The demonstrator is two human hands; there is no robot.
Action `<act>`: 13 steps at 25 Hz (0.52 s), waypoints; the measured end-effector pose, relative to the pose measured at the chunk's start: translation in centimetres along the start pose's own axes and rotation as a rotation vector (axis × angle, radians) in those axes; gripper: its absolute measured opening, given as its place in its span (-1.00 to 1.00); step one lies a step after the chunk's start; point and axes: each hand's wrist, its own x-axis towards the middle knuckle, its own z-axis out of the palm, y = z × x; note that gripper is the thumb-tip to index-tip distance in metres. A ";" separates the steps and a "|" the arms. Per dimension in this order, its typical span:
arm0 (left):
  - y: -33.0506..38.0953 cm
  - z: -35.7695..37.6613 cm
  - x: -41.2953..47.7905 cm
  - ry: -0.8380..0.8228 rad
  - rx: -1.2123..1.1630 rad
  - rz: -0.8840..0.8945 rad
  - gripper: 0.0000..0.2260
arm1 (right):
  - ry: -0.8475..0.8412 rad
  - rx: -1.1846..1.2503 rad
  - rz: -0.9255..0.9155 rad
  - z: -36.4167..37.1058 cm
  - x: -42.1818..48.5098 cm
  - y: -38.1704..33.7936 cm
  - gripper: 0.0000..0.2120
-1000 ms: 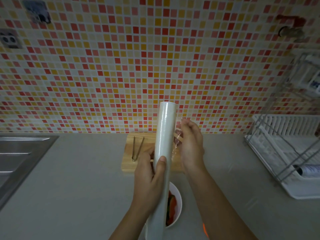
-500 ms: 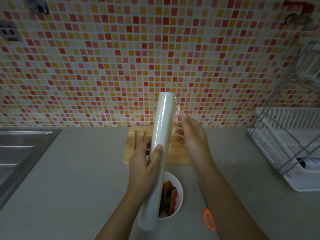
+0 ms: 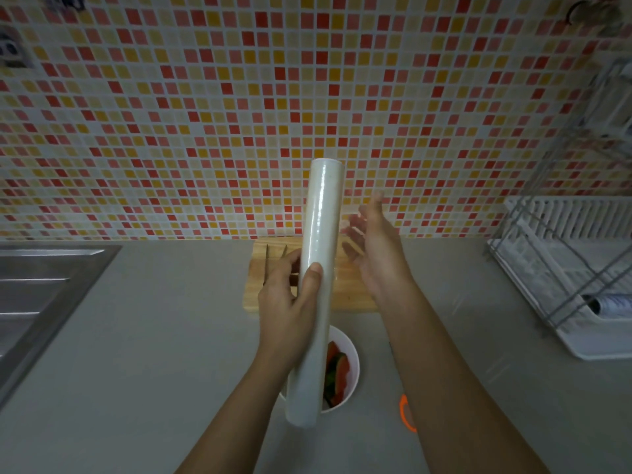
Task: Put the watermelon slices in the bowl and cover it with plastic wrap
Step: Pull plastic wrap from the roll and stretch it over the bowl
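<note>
While the left hand wraps around the upright white plastic wrap roll, thumb pressed on its front, the right hand hovers beside it, fingers spread, holding nothing; red watermelon slices sit in the round white bowl below.

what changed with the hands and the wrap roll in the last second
The right hand, which was pinching at the film edge beside the plastic wrap roll, has let go and opened, fingers spread, a little apart from the roll. No pulled-out film is clearly visible now. The left hand keeps the same grip on the roll, held upright over the bowl of watermelon slices. The cutting board has not moved.
</note>
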 end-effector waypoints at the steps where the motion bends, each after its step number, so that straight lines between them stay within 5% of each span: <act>1: -0.1 -0.1 0.3 0.011 -0.009 -0.004 -0.84 | -0.018 -0.092 -0.029 -0.4 -0.7 0.8 -0.60; 6: -0.5 -0.6 1.0 0.024 -0.020 0.011 -0.84 | -0.113 -0.341 -0.191 -2.2 -4.3 4.3 -0.95; 13: -0.4 -0.8 1.5 0.069 -0.043 0.018 -0.76 | -0.038 -0.310 -0.135 -2.5 -4.3 3.3 -0.76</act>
